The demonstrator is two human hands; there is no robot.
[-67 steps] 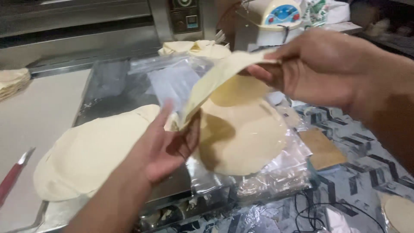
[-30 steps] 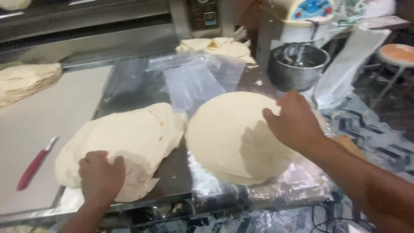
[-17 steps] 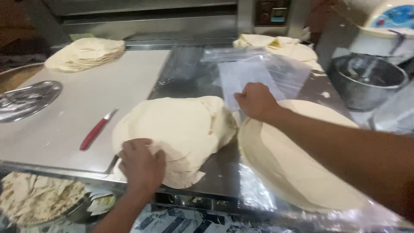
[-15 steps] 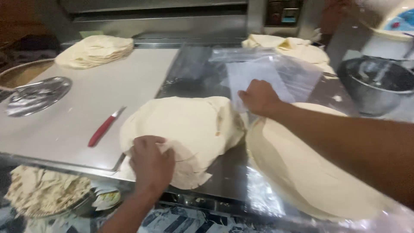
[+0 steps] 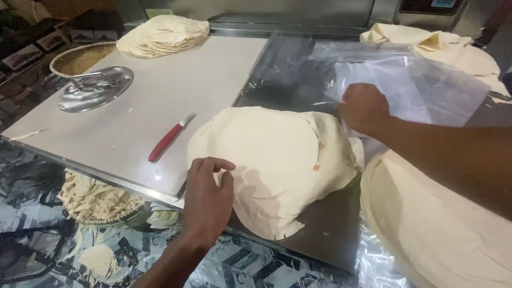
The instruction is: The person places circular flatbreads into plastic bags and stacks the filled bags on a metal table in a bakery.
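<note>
- Our left hand (image 5: pixel 207 198) lies flat, fingers together, on the near edge of a floppy pile of thin, pale dough sheets (image 5: pixel 277 160) — it sits mid-counter on the steel worktop (image 5: pixel 320 234).
- Our right hand (image 5: pixel 364 108) is curled at the pile's far edge, against crinkled clear plastic (image 5: pixel 421 88); we cannot tell what it pinches.
- A red-handled knife (image 5: pixel 168 140) lies on the smooth white board (image 5: pixel 181 80), left of the pile.
- A second round, flat stack (image 5: pixel 442 229) lies right, just beside it.

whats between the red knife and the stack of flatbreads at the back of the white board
Nothing: in the head view, only bare white board lies between the red-handled knife and the flatbread stack.
</note>
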